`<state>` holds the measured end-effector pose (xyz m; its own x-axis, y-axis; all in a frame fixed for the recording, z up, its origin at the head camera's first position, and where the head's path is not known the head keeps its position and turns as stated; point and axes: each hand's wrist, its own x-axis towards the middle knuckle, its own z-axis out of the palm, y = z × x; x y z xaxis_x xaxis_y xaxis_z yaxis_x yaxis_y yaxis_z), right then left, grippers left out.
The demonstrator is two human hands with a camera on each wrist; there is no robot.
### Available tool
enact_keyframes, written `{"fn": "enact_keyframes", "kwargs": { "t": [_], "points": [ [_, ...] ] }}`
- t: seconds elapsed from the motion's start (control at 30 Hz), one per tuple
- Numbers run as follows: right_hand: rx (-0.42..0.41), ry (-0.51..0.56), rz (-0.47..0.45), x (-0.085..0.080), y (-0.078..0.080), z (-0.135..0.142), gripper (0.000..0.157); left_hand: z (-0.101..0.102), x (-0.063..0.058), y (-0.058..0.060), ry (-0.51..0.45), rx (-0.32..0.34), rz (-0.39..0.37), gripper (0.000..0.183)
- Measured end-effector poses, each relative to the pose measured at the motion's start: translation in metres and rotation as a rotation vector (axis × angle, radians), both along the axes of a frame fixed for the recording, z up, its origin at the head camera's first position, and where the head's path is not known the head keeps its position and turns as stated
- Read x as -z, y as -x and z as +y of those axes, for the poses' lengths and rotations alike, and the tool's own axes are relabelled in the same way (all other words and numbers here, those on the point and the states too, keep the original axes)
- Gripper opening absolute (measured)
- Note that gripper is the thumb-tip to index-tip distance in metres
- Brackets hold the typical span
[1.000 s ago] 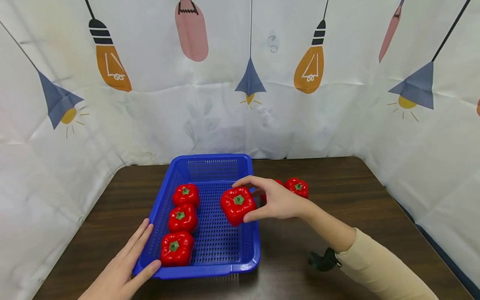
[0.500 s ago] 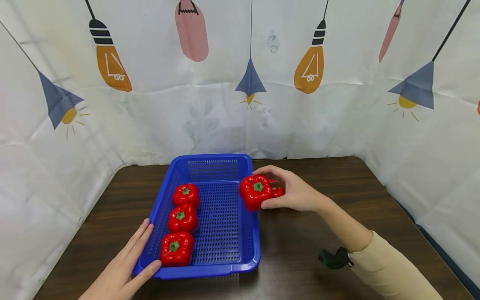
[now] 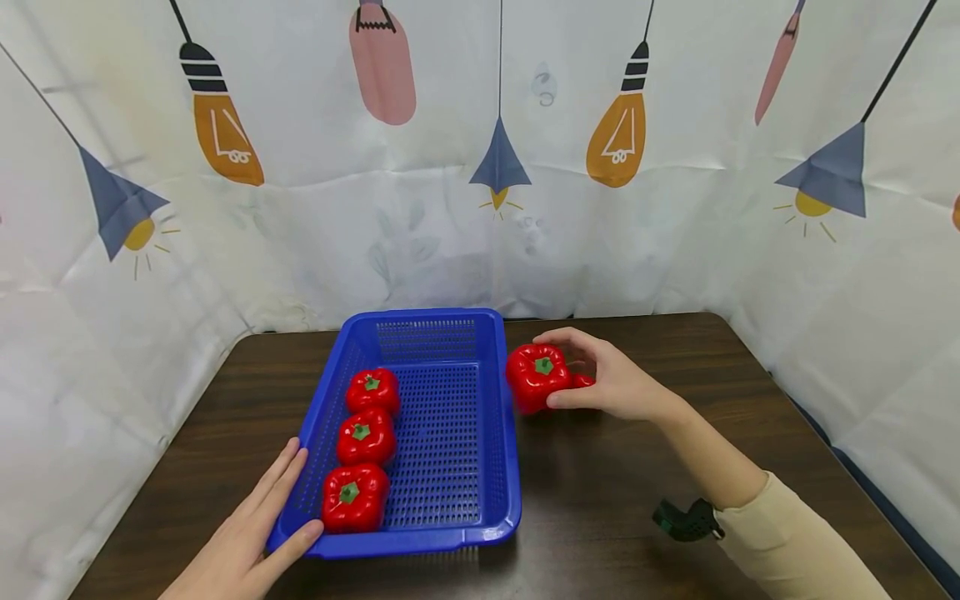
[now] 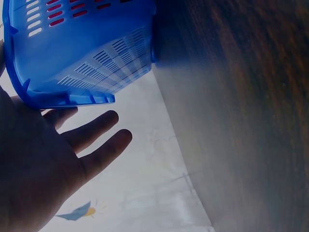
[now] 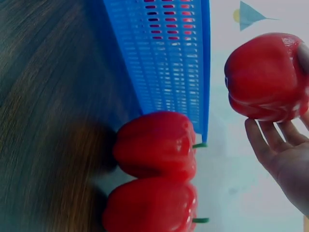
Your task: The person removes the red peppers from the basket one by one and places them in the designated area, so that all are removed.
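A red bell pepper [image 3: 537,379] with a green stem is held between the thumb and fingers of my right hand [image 3: 618,379], just outside the right rim of the blue basket [image 3: 491,533]. In the right wrist view, the held bell pepper [image 5: 265,77] is raised above two others, a nearer bell pepper [image 5: 149,210] and a farther bell pepper [image 5: 157,142], standing on the table beside the basket. The head view mostly hides those two. My left hand [image 3: 243,529] touches the basket's near left corner, its fingers extended along the outside, as the left wrist view also shows.
Inside the basket, three red bell peppers, among them a middle bell pepper [image 3: 365,436], form a row along the left wall. The dark wooden table [image 3: 600,492] extends to both sides. A white printed curtain [image 3: 450,233] encloses the back and sides.
My right hand has carried the bell pepper from over the basket to the right, past its rim. My left hand and the row of bell peppers have stayed in place.
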<state>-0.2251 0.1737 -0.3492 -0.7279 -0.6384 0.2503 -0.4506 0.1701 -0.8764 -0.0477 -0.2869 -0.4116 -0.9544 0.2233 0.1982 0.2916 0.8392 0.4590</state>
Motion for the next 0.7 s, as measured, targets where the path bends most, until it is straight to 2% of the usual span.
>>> {"fn": "enact_keyframes", "kwargs": {
  "t": [0.23,0.7],
  "points": [
    [0.028,0.004,-0.008,-0.001,0.004,0.009,0.061,0.0,0.001,-0.001,0.0,-0.001,0.007,0.088],
    [0.053,-0.016,-0.019,-0.004,0.004,0.017,0.063,0.0,0.0,-0.001,0.0,0.005,0.008,0.088]
  ]
}}
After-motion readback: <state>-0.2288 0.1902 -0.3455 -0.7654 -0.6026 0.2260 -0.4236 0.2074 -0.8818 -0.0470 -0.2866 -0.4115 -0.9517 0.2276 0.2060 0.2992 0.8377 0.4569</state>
